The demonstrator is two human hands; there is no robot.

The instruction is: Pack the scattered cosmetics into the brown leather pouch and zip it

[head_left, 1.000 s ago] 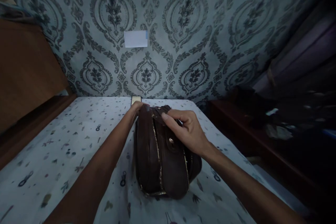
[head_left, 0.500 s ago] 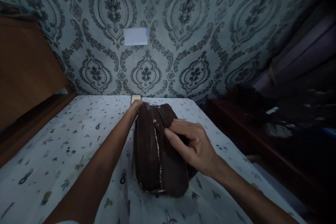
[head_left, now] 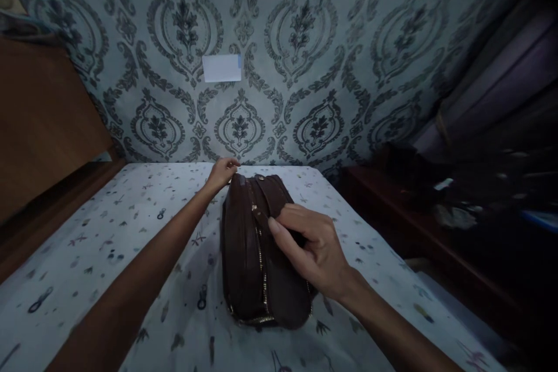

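Note:
A dark brown bag [head_left: 244, 256] with a gold-toothed zipper stands on a patterned white sheet, its long side pointing away from me. My right hand [head_left: 311, 244] is closed over its top, thumb and finger pinching the leather zipper pull [head_left: 260, 216]. The zipper teeth [head_left: 264, 285] show from the pull down to the near end and round the bottom corner. Just off the far left corner of the bag, my left hand [head_left: 223, 172] is raised with its fingers loosely bent and apart, holding nothing that I can see.
The white sheet [head_left: 174, 279] with small printed motifs spreads around the bag. Behind it rises a wall with grey damask paper and a white rectangular plate [head_left: 222, 68]. A wooden cabinet [head_left: 43, 122] stands at left. Dark clutter and a reddish ledge [head_left: 392, 203] line the right.
My left hand has come off the far end of the bag and shifted slightly left. The small pale rectangular object behind it no longer shows. My right hand keeps its pinch on the pull.

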